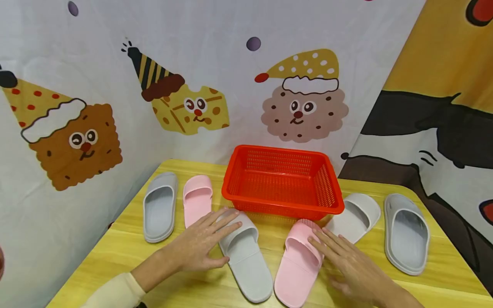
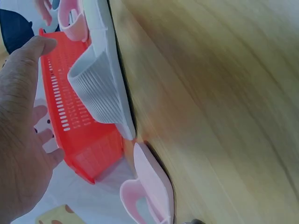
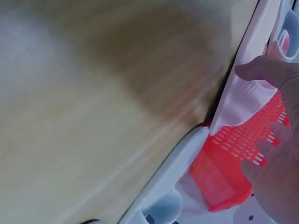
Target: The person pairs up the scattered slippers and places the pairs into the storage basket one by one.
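Note:
My left hand point(image 1: 200, 244) is over the left side of a grey slide slipper point(image 1: 250, 267), its fingers fairly straight across the strap. In the left wrist view, the thumb stands apart from the ribbed strap point(image 2: 98, 88). My right hand point(image 1: 352, 265) hovers at the right side of a pink slide slipper point(image 1: 295, 276), fingertips near its strap. These two slippers lie side by side, toes toward a red plastic basket point(image 1: 283, 207). In the right wrist view, the right thumb overlaps the pink slipper point(image 3: 245, 100). Neither hand has its fingers curled round anything.
Left of the basket lie a grey clog point(image 1: 159, 214) and another pink slipper point(image 1: 197, 199), partly behind the left hand. To its right are a whitish slipper point(image 1: 350, 220) and another grey clog point(image 1: 406, 237). A cartoon-printed cloth point(image 1: 239, 115) hangs behind the wooden table point(image 1: 115, 252).

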### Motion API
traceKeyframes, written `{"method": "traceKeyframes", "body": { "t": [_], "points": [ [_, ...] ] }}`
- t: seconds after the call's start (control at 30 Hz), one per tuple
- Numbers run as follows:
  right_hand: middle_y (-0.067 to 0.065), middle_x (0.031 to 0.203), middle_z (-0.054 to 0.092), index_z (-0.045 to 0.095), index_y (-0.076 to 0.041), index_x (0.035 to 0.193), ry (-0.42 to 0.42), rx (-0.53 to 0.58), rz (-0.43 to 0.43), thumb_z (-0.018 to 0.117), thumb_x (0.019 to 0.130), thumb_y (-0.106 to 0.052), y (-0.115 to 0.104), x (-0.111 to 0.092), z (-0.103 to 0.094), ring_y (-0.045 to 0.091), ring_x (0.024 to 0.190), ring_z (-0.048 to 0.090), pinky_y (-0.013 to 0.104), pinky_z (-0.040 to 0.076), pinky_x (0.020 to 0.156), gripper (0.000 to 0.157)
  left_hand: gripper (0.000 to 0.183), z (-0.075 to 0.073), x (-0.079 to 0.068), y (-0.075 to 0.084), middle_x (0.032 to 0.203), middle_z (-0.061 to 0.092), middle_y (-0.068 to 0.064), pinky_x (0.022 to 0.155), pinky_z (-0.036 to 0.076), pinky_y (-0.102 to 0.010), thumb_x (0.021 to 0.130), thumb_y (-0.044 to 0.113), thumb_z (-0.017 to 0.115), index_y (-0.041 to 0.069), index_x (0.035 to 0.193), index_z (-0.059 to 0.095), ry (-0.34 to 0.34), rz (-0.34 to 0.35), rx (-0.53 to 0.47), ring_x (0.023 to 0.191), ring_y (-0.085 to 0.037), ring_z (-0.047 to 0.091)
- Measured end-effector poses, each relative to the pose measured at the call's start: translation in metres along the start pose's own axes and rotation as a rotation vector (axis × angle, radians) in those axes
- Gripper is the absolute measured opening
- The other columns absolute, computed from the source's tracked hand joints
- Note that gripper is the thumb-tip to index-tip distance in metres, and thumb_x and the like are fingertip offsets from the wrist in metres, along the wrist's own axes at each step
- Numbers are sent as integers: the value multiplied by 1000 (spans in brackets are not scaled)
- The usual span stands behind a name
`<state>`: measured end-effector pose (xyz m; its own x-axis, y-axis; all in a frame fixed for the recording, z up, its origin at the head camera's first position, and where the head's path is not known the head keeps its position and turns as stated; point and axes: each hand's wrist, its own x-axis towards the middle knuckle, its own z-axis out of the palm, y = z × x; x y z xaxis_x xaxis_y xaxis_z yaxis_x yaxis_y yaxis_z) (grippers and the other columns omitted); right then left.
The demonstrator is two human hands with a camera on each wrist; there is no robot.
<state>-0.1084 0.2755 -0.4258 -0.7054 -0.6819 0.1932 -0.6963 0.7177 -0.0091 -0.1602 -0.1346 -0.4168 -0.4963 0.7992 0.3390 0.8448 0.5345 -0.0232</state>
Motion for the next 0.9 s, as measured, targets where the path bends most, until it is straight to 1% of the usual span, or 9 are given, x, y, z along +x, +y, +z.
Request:
{"method": "traceKeyframes", "body": {
  "t": [0.03, 0.1, 0.23, 0.3, 0.4, 0.5, 0.6, 0.73, 0.9],
  "points": [
    [4, 149, 15, 22, -17, 145, 2, 1, -5, 79, 59, -28, 1, 4, 1, 26, 132, 19, 30, -1, 106, 104, 84, 0, -1, -1, 150, 10, -4, 102, 21, -48, 76, 53, 58, 14, 143, 26, 2, 2, -2, 134, -28, 8],
    [5, 148, 16, 24, -15, 144, 19, 6, -43, 81, 54, -21, 4, 12, 3, 28, 132, 19, 36, 3, 107, 107, 85, -1, -3, -2, 150, 10, -4, 102, 21, -47, 75, 50, 61, 13, 143, 26, 2, 7, -3, 134, -28, 9],
    [6, 147, 22, 26, -15, 144, 22, -8, -119, 79, 52, -9, 9, 26, 6, 31, 131, 21, 46, 9, 105, 106, 86, -2, -10, -4, 149, 11, -5, 102, 23, -47, 73, 46, 64, 13, 143, 26, -5, 18, -2, 134, -28, 10],
    [6, 147, 23, 26, -15, 144, 4, -24, -137, 80, 52, -7, 10, 30, 7, 32, 131, 21, 51, 12, 103, 106, 86, -2, -13, -6, 149, 11, -5, 102, 23, -46, 74, 44, 64, 13, 144, 25, -16, 14, 5, 134, -27, 11],
    [6, 147, 22, 26, -16, 144, -22, -52, -140, 82, 49, -7, 12, 36, 7, 31, 131, 20, 55, 16, 100, 110, 85, -3, -15, -7, 150, 10, -4, 102, 23, -46, 74, 43, 64, 15, 144, 24, -35, -6, 11, 134, -26, 11],
    [6, 147, 23, 27, -16, 143, -36, -68, -139, 80, 47, -2, 12, 40, 9, 31, 131, 21, 56, 19, 99, 111, 83, -3, -18, -8, 150, 8, -4, 102, 23, -46, 74, 42, 63, 16, 144, 25, -52, -18, 7, 134, -26, 11],
    [6, 146, 24, 29, -17, 143, -46, -57, -149, 76, 46, 6, 12, 45, 10, 31, 131, 21, 55, 19, 99, 110, 82, -3, -21, -10, 150, 7, -4, 102, 23, -45, 75, 43, 62, 18, 144, 25, -71, -27, 17, 134, -26, 10],
    [6, 146, 25, 31, -16, 142, -57, -34, -171, 71, 43, 12, 10, 49, 12, 31, 130, 23, 54, 19, 100, 111, 82, -1, -23, -10, 150, 7, -5, 102, 24, -45, 74, 42, 63, 17, 143, 26, -66, -28, 20, 133, -26, 11],
    [9, 144, 28, 32, -11, 141, -47, -70, -232, 64, 38, 14, 6, 55, 17, 33, 129, 26, 54, 23, 98, 111, 75, 1, -19, -11, 150, 6, -8, 101, 26, -45, 75, 38, 62, 15, 140, 33, -50, -3, 16, 133, -28, 14]
  ]
}}
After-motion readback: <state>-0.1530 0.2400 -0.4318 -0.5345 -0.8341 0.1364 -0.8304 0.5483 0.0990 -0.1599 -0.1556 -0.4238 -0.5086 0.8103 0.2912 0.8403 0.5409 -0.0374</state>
